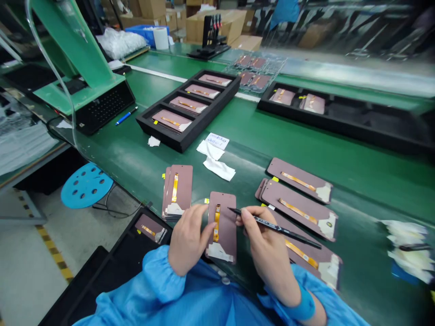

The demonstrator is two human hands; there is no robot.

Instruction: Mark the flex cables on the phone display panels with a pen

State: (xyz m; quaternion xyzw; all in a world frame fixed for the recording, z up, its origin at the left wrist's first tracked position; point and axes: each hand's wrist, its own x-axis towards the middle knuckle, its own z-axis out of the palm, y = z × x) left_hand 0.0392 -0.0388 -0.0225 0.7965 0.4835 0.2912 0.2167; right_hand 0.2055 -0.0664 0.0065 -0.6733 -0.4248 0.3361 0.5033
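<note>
In front of me a mauve-backed phone screen panel [226,226] lies on the green bench, an orange flex cable [216,231] running down its back. My left hand [188,237] grips the panel's left edge, thumb on top by the cable. A slim black marker pen [282,228] is pinched in my right hand [267,249], its tip at the panel's upper right. Just left of this panel is a small stack of similar panels [183,181]. More panels [299,199] lie in overlapping piles to the right of my right hand.
Black foam trays holding panels stand farther back, one at centre [185,140] and one at right [340,122]. White paper scraps [219,167] lie mid-bench. A green machine [84,59] stands at left, near a blue pen [126,116]. Another black tray [118,262] sits below the bench edge.
</note>
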